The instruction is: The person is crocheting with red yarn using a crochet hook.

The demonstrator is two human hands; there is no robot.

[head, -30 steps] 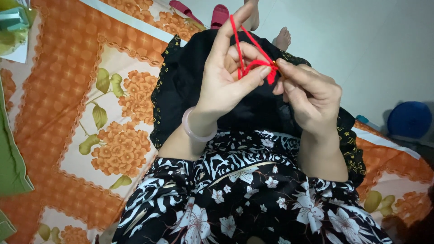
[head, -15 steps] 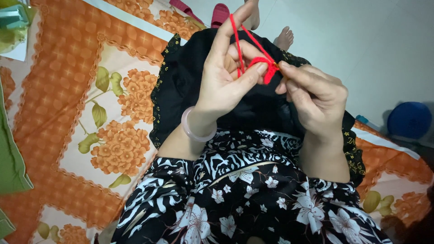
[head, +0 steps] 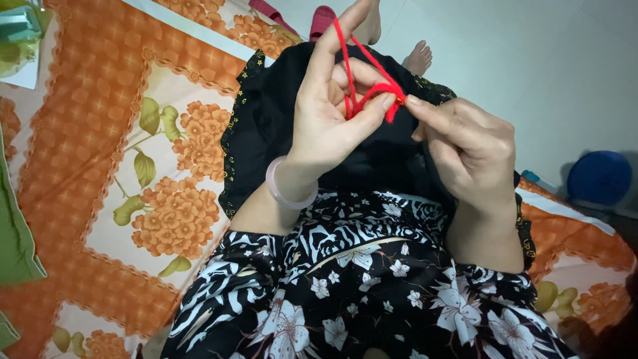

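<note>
Since the earlier frame right hand (head: pixel 468 143) has nudged closer to the red yarn (head: pixel 372 90), pinching its loop above the black cloth (head: pixel 279 133), left hand (head: pixel 332 113) gripping strands taut over raised fingers; mid-looping, next move likely needs a steady pull-through.

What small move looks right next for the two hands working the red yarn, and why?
Probably the right hand should draw its pinched bit of red yarn gently away to tighten the loop. The yarn runs taut up over the left hand's raised forefinger, a small loop sits by the left thumb, and the right fingertips already have a grip there.
</note>
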